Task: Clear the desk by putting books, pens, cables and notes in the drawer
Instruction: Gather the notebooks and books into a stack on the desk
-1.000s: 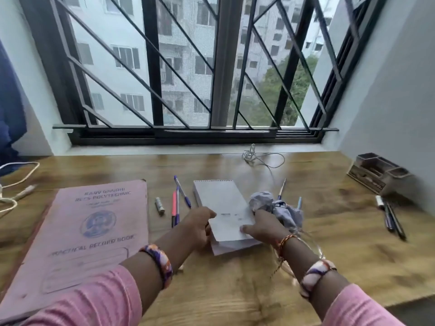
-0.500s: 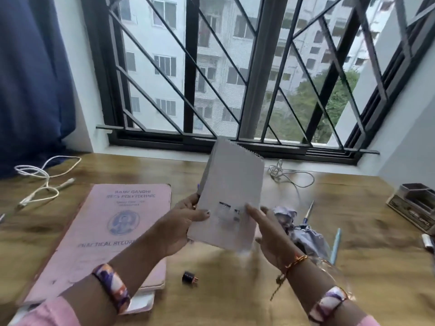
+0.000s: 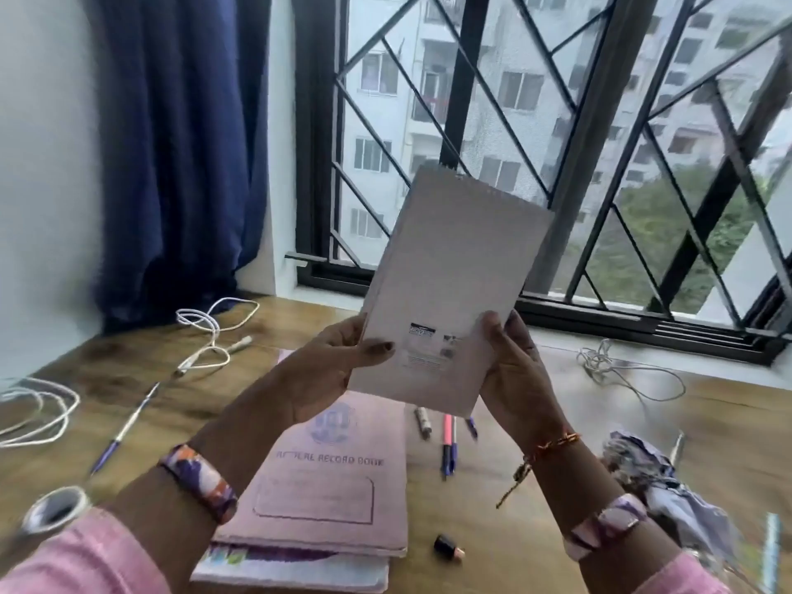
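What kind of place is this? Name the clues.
Probably a study desk at home: a wooden desk by a barred window, a pink practical record book, scattered pens and a white coiled cable.

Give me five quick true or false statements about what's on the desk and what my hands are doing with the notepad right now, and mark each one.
1. Both hands hold the spiral notepad up off the desk. True: left hand and right hand grip its lower edge.
2. The pink record book lies flat on the desk. True.
3. The notepad's spiral binding points down. False: it is at the top.
4. A white cable lies near the blue curtain. True.
5. The crumpled paper sits on the record book. False: it is on the desk to the right.
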Action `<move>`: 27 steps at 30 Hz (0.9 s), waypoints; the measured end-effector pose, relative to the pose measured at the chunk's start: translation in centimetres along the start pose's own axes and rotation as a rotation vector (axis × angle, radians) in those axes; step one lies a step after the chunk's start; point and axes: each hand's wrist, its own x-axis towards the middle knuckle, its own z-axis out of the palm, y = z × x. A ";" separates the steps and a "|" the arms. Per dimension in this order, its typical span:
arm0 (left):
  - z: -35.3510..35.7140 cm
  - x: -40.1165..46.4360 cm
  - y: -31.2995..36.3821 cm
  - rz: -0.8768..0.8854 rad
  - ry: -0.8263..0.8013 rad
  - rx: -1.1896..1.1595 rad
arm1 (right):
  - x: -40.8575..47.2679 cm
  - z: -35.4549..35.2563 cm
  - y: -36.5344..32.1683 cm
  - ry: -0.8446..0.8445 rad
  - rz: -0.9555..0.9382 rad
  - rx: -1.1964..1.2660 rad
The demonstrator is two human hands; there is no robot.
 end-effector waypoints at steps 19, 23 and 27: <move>-5.1 1.1 5.4 0.322 0.336 0.297 | 6.9 7.1 0.3 -0.101 -0.060 0.031; -4.8 2.0 5.5 0.294 0.433 0.263 | 7.7 8.4 0.5 -0.011 -0.037 0.007; -5.5 2.1 4.6 0.160 0.588 0.267 | 9.0 9.0 1.7 0.114 0.111 -0.152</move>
